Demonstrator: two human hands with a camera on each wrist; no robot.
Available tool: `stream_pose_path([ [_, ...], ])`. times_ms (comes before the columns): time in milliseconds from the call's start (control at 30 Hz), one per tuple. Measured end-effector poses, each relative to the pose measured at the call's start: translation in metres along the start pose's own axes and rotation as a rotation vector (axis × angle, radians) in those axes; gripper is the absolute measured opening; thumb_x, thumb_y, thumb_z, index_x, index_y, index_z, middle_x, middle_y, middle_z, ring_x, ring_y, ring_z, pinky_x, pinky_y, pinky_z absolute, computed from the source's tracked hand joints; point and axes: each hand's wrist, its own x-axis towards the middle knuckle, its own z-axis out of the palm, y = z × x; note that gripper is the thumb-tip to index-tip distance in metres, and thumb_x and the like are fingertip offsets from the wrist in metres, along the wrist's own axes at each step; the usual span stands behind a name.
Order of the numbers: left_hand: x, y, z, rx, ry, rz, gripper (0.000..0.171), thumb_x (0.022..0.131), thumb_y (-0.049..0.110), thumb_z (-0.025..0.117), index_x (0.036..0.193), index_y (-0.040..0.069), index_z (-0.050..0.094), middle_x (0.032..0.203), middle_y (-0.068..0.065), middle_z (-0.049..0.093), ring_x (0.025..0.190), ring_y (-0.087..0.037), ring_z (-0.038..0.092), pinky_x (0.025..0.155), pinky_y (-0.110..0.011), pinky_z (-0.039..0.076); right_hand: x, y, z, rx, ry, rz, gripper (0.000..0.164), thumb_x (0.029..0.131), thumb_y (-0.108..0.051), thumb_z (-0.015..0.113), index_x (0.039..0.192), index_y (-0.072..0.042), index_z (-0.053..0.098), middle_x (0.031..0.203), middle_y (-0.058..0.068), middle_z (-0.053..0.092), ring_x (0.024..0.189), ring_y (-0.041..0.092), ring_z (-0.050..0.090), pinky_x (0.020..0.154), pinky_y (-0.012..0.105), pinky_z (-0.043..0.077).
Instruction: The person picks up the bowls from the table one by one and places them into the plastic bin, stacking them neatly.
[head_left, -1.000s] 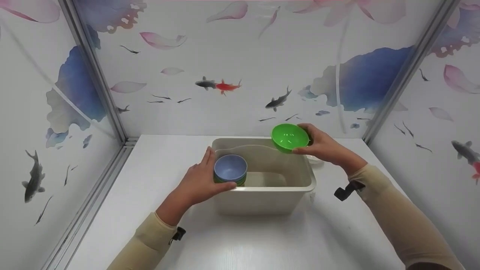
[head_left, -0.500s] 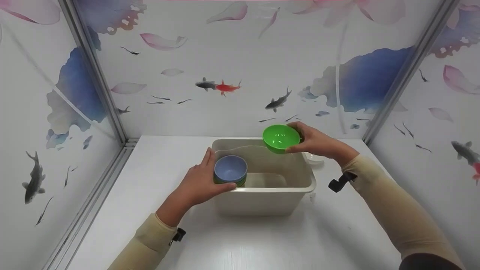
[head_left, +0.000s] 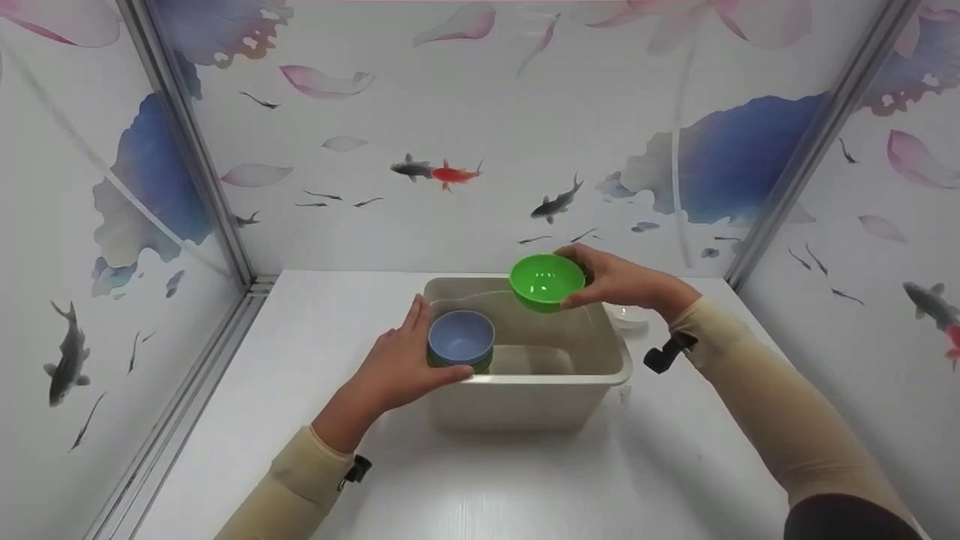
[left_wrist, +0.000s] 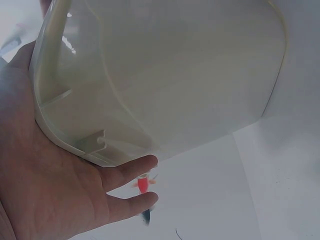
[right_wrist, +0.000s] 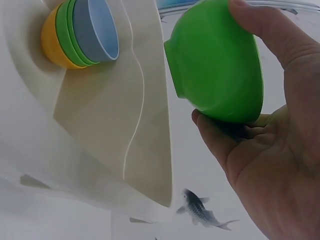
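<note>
My right hand holds a bright green bowl by its right side, thumb and fingers around the wall. The bowl hangs tilted above the right back part of a beige plastic bin. Inside the bin, at its left end, stands a stack of bowls topped by a blue bowl. Below it, the right wrist view shows green bowls and an orange bowl. My left hand rests against the bin's left end, fingers straight and thumb along the near rim.
A white table bears the bin. Partly hidden behind the bin's right end is a small white object. Printed panels close the back and both sides, with metal posts at the corners.
My right hand has carried the green bowl leftward and slightly down, from the bin's right end farther over its opening. The left hand and the stack stay put.
</note>
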Motion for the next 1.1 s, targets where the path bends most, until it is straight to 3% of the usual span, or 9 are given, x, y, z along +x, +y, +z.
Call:
stream_pose_path([
  [300, -0.002, 0.003, -0.001, -0.005, -0.001, -0.014, 0.145, 0.078, 0.093, 0.071, 0.178, 0.006, 0.012, 0.185, -0.015, 0.008, 0.155, -0.049, 0.042, 0.126, -0.067, 0.032, 0.015, 0.001, 0.008, -0.002, 0.001, -0.003, 0.086, 0.089, -0.019, 0.093, 0.16, -0.005, 0.046, 0.151, 0.014, 0.06, 0.134, 0.03, 0.057, 0.112, 0.037, 0.047],
  [733, 0.001, 0.001, 0.0, 0.012, -0.001, -0.026, 0.145, 0.078, 0.096, 0.068, 0.178, 0.008, 0.012, 0.185, -0.014, 0.01, 0.15, -0.051, 0.048, 0.121, -0.067, 0.041, 0.038, -0.003, 0.02, -0.02, -0.024, -0.033, 0.086, 0.089, -0.025, 0.093, 0.16, -0.008, 0.047, 0.149, 0.012, 0.06, 0.133, 0.029, 0.058, 0.117, 0.047, 0.045],
  [1100, 0.001, 0.0, 0.0, 0.016, 0.002, -0.012, 0.144, 0.079, 0.094, 0.069, 0.178, 0.006, 0.012, 0.185, -0.015, 0.008, 0.148, -0.054, 0.049, 0.12, -0.067, 0.041, 0.057, -0.003, 0.034, 0.002, -0.058, -0.069, 0.087, 0.086, -0.022, 0.094, 0.158, -0.006, 0.048, 0.146, 0.013, 0.062, 0.13, 0.027, 0.059, 0.114, 0.042, 0.045],
])
